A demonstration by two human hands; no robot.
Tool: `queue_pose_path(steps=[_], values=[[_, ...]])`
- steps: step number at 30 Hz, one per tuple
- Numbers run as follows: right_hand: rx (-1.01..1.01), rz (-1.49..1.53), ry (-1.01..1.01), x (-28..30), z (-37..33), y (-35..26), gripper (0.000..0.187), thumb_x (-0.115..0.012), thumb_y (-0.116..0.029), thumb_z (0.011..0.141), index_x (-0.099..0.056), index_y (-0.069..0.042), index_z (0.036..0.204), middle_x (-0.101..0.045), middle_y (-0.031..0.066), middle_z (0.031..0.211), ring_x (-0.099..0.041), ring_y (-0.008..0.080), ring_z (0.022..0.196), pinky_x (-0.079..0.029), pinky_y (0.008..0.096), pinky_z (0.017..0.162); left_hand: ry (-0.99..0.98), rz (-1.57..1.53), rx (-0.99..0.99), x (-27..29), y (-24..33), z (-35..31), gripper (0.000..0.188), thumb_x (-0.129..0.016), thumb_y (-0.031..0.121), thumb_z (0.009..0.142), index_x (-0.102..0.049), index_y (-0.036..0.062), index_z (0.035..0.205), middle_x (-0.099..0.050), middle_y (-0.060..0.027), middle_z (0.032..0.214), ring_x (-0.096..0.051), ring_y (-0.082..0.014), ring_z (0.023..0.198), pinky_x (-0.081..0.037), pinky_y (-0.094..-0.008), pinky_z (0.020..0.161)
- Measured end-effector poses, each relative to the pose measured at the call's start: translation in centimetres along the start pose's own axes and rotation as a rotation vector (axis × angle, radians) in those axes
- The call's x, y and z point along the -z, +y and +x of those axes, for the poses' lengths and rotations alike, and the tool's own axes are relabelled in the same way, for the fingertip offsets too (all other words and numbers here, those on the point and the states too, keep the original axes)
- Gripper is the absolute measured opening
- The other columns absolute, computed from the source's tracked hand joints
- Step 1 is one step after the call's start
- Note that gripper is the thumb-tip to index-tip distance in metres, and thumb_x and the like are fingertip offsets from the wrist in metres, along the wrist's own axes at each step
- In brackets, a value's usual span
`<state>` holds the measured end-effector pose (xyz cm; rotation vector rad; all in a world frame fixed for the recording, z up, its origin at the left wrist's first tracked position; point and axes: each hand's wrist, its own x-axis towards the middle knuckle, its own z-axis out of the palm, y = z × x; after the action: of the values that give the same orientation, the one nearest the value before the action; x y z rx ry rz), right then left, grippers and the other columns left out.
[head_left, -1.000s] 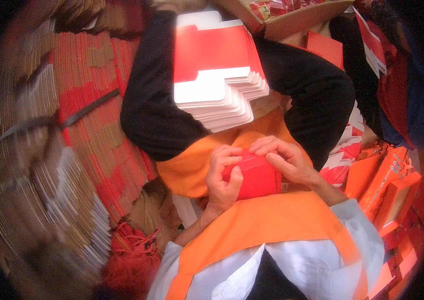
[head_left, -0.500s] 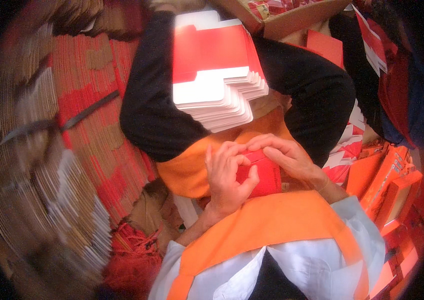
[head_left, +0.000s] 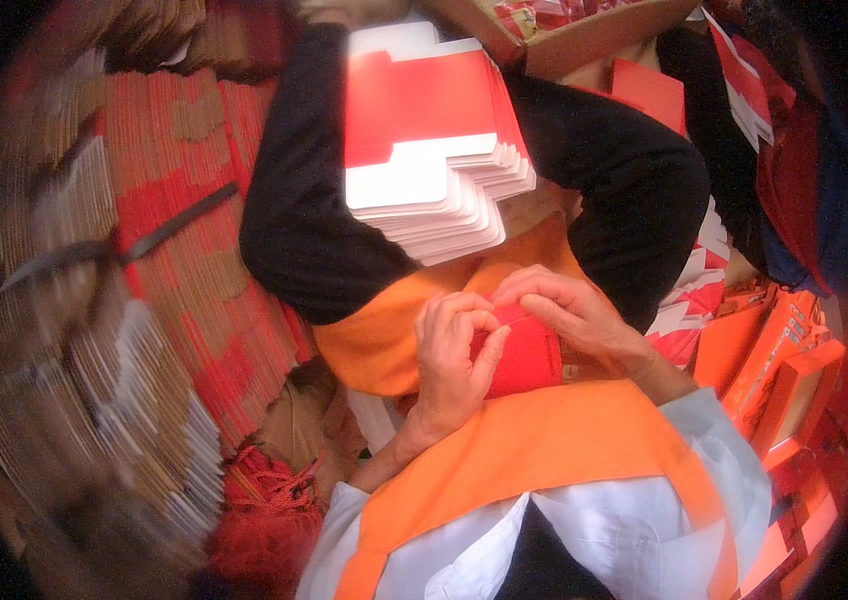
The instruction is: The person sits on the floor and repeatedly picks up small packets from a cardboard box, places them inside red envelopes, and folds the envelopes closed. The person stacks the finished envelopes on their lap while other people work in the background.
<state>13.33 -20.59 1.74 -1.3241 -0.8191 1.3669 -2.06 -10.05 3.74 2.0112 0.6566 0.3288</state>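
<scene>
A small red box (head_left: 527, 362) rests against my apron, low in my lap. My left hand (head_left: 452, 350) grips its left side, the fingers curled over the upper edge and the thumb along the near face. From the other side, my right hand (head_left: 584, 315) holds the top with bent fingers, its fingertips close to those of the left hand. The hands hide much of the upper edge. Just beyond them, a stack of flat red-and-white card blanks (head_left: 422, 105) lies across my black-trousered legs.
Strapped bundles of red and brown flat cardboard (head_left: 179, 230) fill the left side. Red cords (head_left: 269, 480) lie near my left elbow. Orange boxes (head_left: 789, 390) and red-white pieces (head_left: 694, 300) sit at the right. An open carton (head_left: 604, 40) with red packets stands at the far side.
My left thumb and fingers have shifted slightly, the thumb straightening and moving toward the fingertips at the box's upper edge. My right hand has hardly moved.
</scene>
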Motion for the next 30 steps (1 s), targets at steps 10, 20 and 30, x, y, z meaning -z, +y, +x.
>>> queue_pose_path(steps=[10, 20, 30], values=[[0.075, 0.159, -0.007, 0.1, -0.9, 1.6, 0.023, -0.039, -0.012, 0.093, -0.055, -0.002, 0.107, -0.053, 0.0113, 0.115, -0.046, 0.0232, 0.114, -0.032, 0.0346, 0.098, -0.032, 0.053, -0.010, 0.3, -0.2, -0.1, 0.018, -0.068, 0.007, 0.069, -0.052, 0.0070, 0.079, -0.054, -0.0077, 0.090, -0.051, -0.0269, 0.089, -0.035, -0.0402, 0.084], [0.352, -0.249, 0.080, 0.0, -1.8, 1.7, 0.018, -0.051, -0.011, 0.086, -0.059, -0.001, 0.098, -0.059, 0.0145, 0.105, -0.054, 0.0296, 0.103, -0.039, 0.0429, 0.093, 0.068, 0.017, -0.226, -0.2, -0.5, -0.3, 0.022, -0.071, 0.001, 0.063, -0.055, 0.0062, 0.076, -0.057, -0.0087, 0.080, -0.056, -0.0273, 0.079, -0.043, -0.0381, 0.076], [0.285, -0.176, 0.110, 0.1, -2.0, 2.0, 0.015, -0.055, -0.003, 0.081, -0.061, 0.000, 0.095, -0.060, 0.0140, 0.104, -0.055, 0.0295, 0.104, -0.038, 0.0446, 0.096, 0.208, -0.103, 0.008, 0.2, -1.3, -1.3, 0.023, -0.070, 0.001, 0.068, -0.059, 0.0029, 0.088, -0.061, -0.0099, 0.091, -0.057, -0.0289, 0.091, -0.044, -0.0388, 0.086]])
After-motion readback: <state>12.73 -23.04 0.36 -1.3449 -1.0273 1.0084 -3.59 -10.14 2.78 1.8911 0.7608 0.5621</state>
